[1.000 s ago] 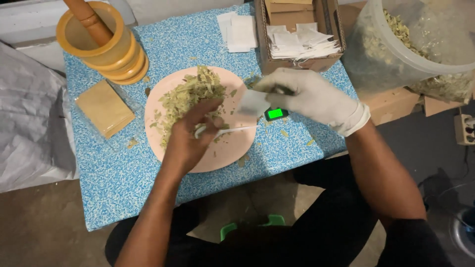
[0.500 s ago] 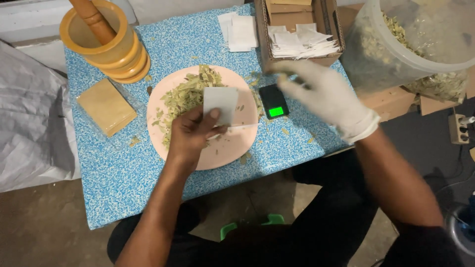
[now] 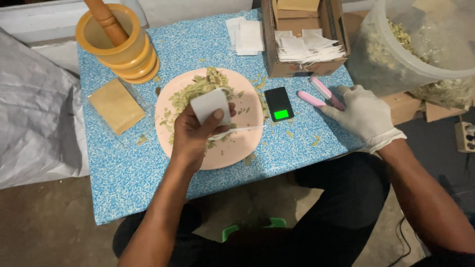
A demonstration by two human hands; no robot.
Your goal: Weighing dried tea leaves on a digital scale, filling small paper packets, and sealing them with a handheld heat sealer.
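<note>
My bare left hand [image 3: 193, 133] hovers over a pink plate [image 3: 237, 148] and holds a small white paper sachet [image 3: 210, 105] between thumb and fingers, along with a thin white spoon [image 3: 242, 130] that sticks out to the right. Dried green herb flakes [image 3: 190, 91] lie heaped on the plate's far left side. My right hand [image 3: 363, 116], in a white glove, rests on the blue speckled table [image 3: 123, 183] with its fingers touching a pink tool [image 3: 319, 96] lying to the right of a small black scale [image 3: 278, 104] with a green lit display.
A wooden mortar with pestle [image 3: 118, 42] stands at the back left, a tan block in a clear box [image 3: 116, 106] beside it. A cardboard box of white sachets [image 3: 307, 47] and loose sachets [image 3: 247, 35] lie at the back. A large clear tub of herbs [image 3: 420, 44] stands right.
My right hand let go of the sachet and moved right to the pink tool beside the scale. My left hand now holds the sachet alone above the plate.
</note>
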